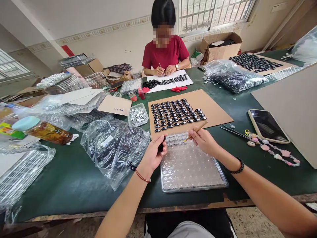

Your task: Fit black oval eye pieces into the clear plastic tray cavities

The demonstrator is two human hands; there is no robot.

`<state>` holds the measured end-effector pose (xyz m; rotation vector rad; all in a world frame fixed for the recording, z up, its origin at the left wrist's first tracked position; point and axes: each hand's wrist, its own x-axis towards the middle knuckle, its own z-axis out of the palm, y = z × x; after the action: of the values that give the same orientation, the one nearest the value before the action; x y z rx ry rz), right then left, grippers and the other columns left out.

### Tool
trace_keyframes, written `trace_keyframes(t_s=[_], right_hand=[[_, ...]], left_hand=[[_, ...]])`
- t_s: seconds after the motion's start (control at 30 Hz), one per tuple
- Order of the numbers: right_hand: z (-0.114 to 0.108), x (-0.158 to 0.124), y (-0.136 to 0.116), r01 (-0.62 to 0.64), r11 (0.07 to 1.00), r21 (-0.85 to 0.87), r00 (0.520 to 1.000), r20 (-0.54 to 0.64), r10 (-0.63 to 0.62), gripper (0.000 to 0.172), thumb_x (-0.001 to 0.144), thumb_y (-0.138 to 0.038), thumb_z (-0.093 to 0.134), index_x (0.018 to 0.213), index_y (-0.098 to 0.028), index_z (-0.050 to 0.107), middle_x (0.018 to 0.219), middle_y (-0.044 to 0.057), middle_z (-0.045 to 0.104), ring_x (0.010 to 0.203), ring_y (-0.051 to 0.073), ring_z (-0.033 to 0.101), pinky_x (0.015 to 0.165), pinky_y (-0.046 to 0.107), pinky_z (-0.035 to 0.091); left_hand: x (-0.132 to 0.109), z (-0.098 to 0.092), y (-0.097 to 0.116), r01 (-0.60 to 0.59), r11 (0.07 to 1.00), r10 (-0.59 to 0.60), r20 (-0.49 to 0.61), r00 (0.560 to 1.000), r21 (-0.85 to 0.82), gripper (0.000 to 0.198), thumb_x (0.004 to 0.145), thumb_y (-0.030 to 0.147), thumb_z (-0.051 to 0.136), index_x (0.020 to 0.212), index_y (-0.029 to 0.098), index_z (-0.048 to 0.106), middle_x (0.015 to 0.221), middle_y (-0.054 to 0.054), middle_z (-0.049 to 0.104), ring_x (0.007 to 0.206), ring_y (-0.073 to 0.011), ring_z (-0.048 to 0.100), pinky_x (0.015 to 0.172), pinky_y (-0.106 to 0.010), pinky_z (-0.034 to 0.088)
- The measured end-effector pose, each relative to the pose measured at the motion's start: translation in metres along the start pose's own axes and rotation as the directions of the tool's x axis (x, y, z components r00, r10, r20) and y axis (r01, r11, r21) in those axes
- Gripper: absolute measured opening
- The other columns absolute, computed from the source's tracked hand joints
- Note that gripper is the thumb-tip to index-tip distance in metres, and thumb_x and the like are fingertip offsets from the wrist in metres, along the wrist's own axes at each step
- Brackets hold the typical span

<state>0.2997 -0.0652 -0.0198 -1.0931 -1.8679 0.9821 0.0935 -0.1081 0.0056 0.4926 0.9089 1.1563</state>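
Observation:
My left hand [154, 152] is closed around a small glossy black piece [161, 147], mostly hidden by the fingers. Pinched in my right hand [203, 141] is a thin wooden stick [198, 129], its yellowish tip pointing down and left. Both hands are above a clear plastic tray [190, 168] with rows of round hollows; small pieces fill its far rows. Just beyond lies a brown board [218, 114] bearing rows of black oval pieces [173, 114] with pale centres. To the left of it, a clear box [138, 115] holds small silvery parts.
Across the table a co-worker in a red shirt [164, 53] handles pieces on white paper [170, 86]. A plastic bag [116, 145] lies left of my hands. On the right are tweezers [232, 133], a phone [268, 126] and a beaded strap [274, 152].

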Motion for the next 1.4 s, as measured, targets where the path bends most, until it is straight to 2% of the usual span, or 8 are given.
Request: trace_keyframes(t_s=[0.17, 0.3, 0.43, 0.6, 0.77, 0.93, 1.17, 1.4], right_hand=[[0.002, -0.008, -0.007, 0.053, 0.936, -0.349, 0.999, 0.028, -0.046, 0.029, 0.09, -0.038, 0.034, 0.076, -0.018, 0.05, 0.068, 0.003, 0.057, 0.059, 0.015, 0.052, 0.055, 0.025, 0.035], [0.001, -0.012, -0.018, 0.118, 0.906, -0.406, 0.993, 0.027, -0.117, 0.029, 0.091, -0.035, 0.035, 0.075, -0.018, 0.052, 0.069, 0.003, 0.059, 0.06, 0.015, 0.052, 0.054, 0.025, 0.034], [0.003, -0.02, -0.023, 0.222, 0.901, -0.372, 0.975, 0.061, -0.215, 0.026, 0.092, -0.031, 0.033, 0.081, -0.017, 0.052, 0.073, 0.004, 0.059, 0.063, 0.014, 0.054, 0.057, 0.024, 0.036], [0.009, -0.026, -0.023, 0.329, 0.886, -0.326, 0.944, 0.136, -0.3, 0.023, 0.092, -0.03, 0.034, 0.083, -0.018, 0.052, 0.073, 0.003, 0.059, 0.063, 0.013, 0.052, 0.059, 0.023, 0.037], [0.008, -0.028, -0.025, 0.406, 0.861, -0.307, 0.914, 0.153, -0.376, 0.023, 0.091, -0.029, 0.036, 0.083, -0.017, 0.054, 0.073, 0.004, 0.058, 0.061, 0.012, 0.051, 0.057, 0.022, 0.036], [0.009, -0.029, -0.026, 0.436, 0.863, -0.257, 0.9, 0.14, -0.413, 0.022, 0.09, -0.026, 0.039, 0.079, -0.017, 0.056, 0.069, 0.003, 0.059, 0.057, 0.011, 0.051, 0.054, 0.021, 0.036], [0.011, -0.029, -0.025, 0.355, 0.925, -0.138, 0.905, -0.195, -0.377, 0.017, 0.083, -0.025, 0.054, 0.067, -0.018, 0.057, 0.057, 0.0, 0.059, 0.049, 0.01, 0.051, 0.049, 0.021, 0.038], [0.005, -0.03, -0.025, 0.351, 0.932, -0.093, 0.936, 0.06, -0.347, 0.015, 0.088, -0.026, 0.044, 0.084, -0.018, 0.056, 0.07, 0.002, 0.059, 0.063, 0.011, 0.053, 0.057, 0.023, 0.041]], left_hand=[[-0.002, 0.003, -0.009, -0.025, 0.972, 0.023, 0.011, 1.0, 0.234, 0.023, 0.069, 0.032, 0.068, 0.082, 0.015, 0.063, 0.051, 0.005, 0.045, 0.041, -0.0025, 0.038, 0.034, -0.012, 0.026], [-0.005, 0.004, -0.015, -0.093, 0.876, 0.102, 0.007, 0.995, 0.473, 0.026, 0.067, 0.04, 0.067, 0.067, 0.016, 0.058, 0.042, 0.007, 0.041, 0.036, -0.0041, 0.035, 0.033, -0.015, 0.026], [-0.01, 0.008, -0.017, -0.212, 0.591, 0.214, 0.102, 0.972, 0.778, 0.022, 0.072, 0.039, 0.062, 0.071, 0.018, 0.064, 0.047, 0.003, 0.053, 0.042, -0.0093, 0.047, 0.042, -0.02, 0.037], [-0.015, 0.013, -0.02, -0.411, 0.297, 0.377, 0.29, 0.88, 0.862, 0.019, 0.078, 0.027, 0.057, 0.094, 0.026, 0.068, 0.095, -0.003, 0.068, 0.089, -0.0201, 0.06, 0.081, -0.029, 0.042], [-0.011, 0.01, -0.023, -0.432, 0.323, 0.359, 0.313, 0.879, 0.842, 0.014, 0.076, 0.023, 0.059, 0.085, 0.027, 0.07, 0.088, -0.003, 0.069, 0.082, -0.0199, 0.06, 0.077, -0.027, 0.04], [-0.012, 0.012, -0.018, -0.439, 0.207, 0.273, 0.379, 0.884, 0.874, 0.018, 0.082, 0.025, 0.051, 0.074, 0.022, 0.066, 0.068, -0.001, 0.063, 0.062, -0.0154, 0.053, 0.061, -0.023, 0.035], [-0.018, 0.02, -0.017, -0.409, 0.289, 0.205, 0.361, 0.91, 0.866, 0.026, 0.085, 0.031, 0.045, 0.068, 0.017, 0.059, 0.059, 0.002, 0.052, 0.057, -0.0113, 0.045, 0.057, -0.021, 0.032], [-0.015, 0.015, -0.015, -0.288, 0.433, 0.164, 0.239, 0.957, 0.854, 0.027, 0.083, 0.035, 0.046, 0.066, 0.018, 0.055, 0.052, 0.003, 0.045, 0.052, -0.0112, 0.041, 0.051, -0.021, 0.032]])
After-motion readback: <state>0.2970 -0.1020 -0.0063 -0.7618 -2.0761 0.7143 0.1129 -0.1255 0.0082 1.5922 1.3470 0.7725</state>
